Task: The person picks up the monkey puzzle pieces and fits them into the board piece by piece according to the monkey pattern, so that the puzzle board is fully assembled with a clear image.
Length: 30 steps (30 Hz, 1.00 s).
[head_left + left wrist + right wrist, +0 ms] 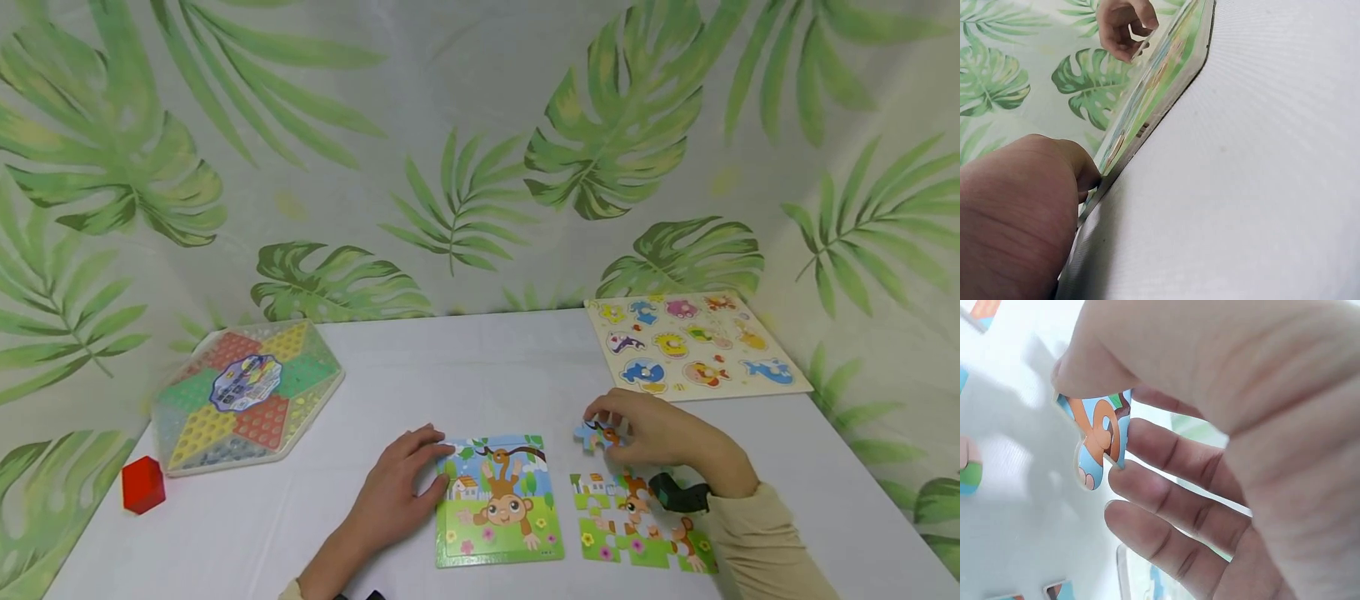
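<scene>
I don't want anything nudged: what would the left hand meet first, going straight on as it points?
Most likely the monkey picture board: the left hand overlaps its left edge, though depth is unclear.

In the right wrist view, the thumb of the right hand point(654, 427) covers one end of the puzzle piece point(1100, 428); other pieces point(969, 478) are cut off by the edges. The left hand point(1029, 200) hides most of its own fingers. Print on the label point(246, 383) is illegibly small. The bottom edge crops the right sleeve point(772, 542).
</scene>
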### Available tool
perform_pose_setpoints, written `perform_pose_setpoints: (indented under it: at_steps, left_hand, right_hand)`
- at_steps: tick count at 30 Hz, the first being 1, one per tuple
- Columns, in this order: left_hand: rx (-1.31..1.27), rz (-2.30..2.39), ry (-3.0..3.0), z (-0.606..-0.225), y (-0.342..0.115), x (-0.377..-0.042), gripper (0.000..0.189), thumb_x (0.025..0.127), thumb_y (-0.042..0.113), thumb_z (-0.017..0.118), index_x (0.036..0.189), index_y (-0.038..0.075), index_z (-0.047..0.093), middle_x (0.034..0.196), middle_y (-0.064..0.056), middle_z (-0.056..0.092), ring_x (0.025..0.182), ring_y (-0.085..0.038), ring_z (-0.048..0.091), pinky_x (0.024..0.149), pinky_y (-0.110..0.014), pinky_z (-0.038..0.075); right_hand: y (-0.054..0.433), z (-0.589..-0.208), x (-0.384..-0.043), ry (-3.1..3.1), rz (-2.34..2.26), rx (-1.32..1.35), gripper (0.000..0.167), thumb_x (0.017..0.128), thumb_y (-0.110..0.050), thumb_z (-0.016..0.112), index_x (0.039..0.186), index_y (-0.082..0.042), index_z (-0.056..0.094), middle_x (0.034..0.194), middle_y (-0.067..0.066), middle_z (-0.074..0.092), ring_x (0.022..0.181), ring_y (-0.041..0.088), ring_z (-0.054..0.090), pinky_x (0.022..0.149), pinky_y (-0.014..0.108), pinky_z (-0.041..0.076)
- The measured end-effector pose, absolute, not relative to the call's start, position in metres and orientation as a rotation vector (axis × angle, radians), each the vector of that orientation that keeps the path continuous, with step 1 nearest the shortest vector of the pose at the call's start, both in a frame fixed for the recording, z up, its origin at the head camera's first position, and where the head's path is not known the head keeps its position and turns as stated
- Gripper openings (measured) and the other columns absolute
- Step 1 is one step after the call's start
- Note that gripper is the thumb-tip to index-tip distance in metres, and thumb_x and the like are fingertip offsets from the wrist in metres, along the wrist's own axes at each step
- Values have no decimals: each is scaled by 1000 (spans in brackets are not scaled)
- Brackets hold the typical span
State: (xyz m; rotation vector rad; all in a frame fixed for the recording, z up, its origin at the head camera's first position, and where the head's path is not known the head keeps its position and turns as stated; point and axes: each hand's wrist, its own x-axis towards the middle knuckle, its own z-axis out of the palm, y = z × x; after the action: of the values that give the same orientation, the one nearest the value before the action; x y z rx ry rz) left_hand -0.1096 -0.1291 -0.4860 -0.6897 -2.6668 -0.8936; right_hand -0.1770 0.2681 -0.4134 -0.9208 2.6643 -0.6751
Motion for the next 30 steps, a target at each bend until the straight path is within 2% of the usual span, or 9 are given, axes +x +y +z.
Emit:
perform_pose_setpoints:
  at_steps: [11, 30]
  left_hand:
    - [-704, -861, -2598, -488, -127, -109, 31, 85, 16, 79, 116, 14, 74, 132, -5, 66, 134, -31, 57, 109, -56, 47]
    - [-695, -864, -2649, -490, -130, -111, 32, 88, 21, 79, 119, 18, 74, 135, -2, 65, 138, -27, 55, 113, -52, 45]
  right_hand:
    - [251, -404, -177, 2676, -652, -951, 42, 85, -14, 75, 127, -15, 68, 111, -8, 65, 96, 11, 62, 77, 30, 55]
    - [211, -401, -179, 2594, -688, -1044, 45, 83, -10, 73, 127, -14, 70, 116, -6, 65, 98, 10, 62, 82, 30, 55]
